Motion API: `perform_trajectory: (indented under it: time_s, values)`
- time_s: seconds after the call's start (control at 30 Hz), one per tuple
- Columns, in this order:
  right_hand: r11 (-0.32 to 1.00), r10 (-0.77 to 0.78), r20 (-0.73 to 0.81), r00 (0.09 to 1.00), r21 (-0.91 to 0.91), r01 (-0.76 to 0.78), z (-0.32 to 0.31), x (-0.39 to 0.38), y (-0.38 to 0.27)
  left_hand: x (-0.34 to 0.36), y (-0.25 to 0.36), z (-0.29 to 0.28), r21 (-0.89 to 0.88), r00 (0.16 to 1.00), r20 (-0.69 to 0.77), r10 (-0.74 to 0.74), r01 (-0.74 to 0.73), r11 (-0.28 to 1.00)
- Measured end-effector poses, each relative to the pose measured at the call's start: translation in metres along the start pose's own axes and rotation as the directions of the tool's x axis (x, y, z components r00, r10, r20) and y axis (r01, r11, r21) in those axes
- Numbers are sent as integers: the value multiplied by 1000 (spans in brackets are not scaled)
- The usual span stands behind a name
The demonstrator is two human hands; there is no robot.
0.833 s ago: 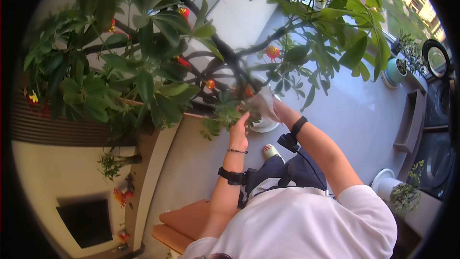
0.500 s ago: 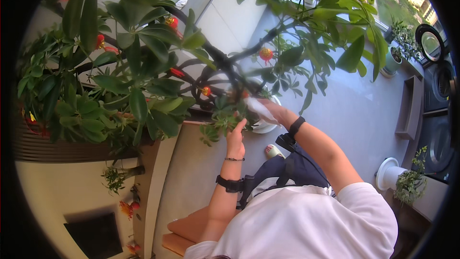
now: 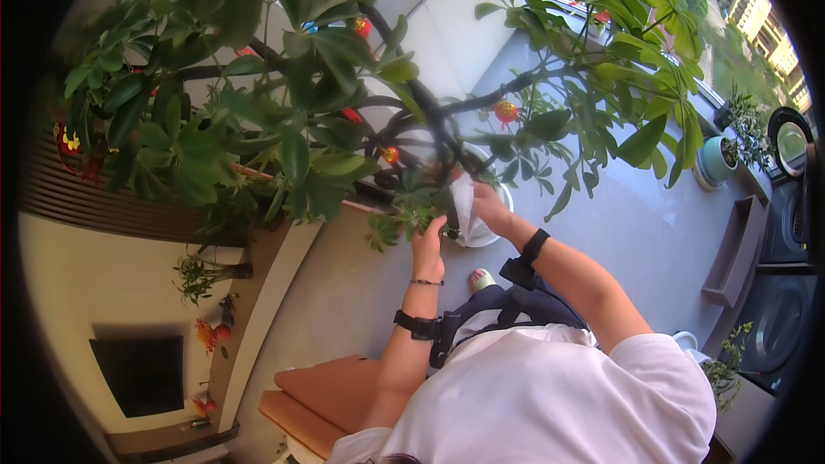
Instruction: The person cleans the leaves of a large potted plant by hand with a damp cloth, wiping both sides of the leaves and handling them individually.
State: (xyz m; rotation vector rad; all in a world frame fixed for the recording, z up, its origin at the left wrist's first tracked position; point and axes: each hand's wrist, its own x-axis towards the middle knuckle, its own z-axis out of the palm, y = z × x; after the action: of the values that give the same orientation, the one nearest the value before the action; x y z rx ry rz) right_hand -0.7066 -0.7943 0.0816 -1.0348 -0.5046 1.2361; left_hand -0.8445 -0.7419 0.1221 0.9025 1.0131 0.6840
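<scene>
A large potted plant (image 3: 296, 142) with braided dark stems and broad green leaves spreads in front of me, hung with small red and gold lantern ornaments (image 3: 505, 111). My left hand (image 3: 428, 245) is at a low leafy sprig (image 3: 417, 209), thumb raised, its fingers closed around the leaves and partly hidden by them. Just to the right, my right hand (image 3: 492, 209) grips a thin white wipe (image 3: 465, 206) that hangs down beside the stem. Behind the wipe shows the rim of a round white pot or stand (image 3: 505, 198).
Brown cushioned seating (image 3: 331, 391) lies at my lower left. A wall-mounted screen (image 3: 137, 375) and a long shelf with ornaments are at far left. On the right stand a potted plant (image 3: 718, 159), a grey trough (image 3: 737, 253) and dark front-loading machines (image 3: 769, 326).
The view has shifted, so the plant appears further right. My right hand has drawn the wipe slightly downward beside the stem; the left hand stays at the leaves.
</scene>
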Motion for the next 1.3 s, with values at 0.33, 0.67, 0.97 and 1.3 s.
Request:
perform_trajectory:
  time_s: [0.33, 0.67, 0.97, 1.3]
  values:
    - [977, -139, -45, 989, -169, 130, -2, 8, 4, 4, -3, 3, -27, 996, -61, -63, 62, 998]
    - [957, -101, 164, 981, -253, 141, -7, 13, -17, 8, -3, 1, -122, 987, -46, -154, 148, 981]
    - [992, -48, 67, 997, -110, 55, 4, 6, -28, 10, -1, 0, -110, 984, -47, -170, 164, 980]
    - [933, -73, 116, 991, -344, 109, 0, 17, -23, 19, -9, -9, -33, 982, 47, -181, 182, 983]
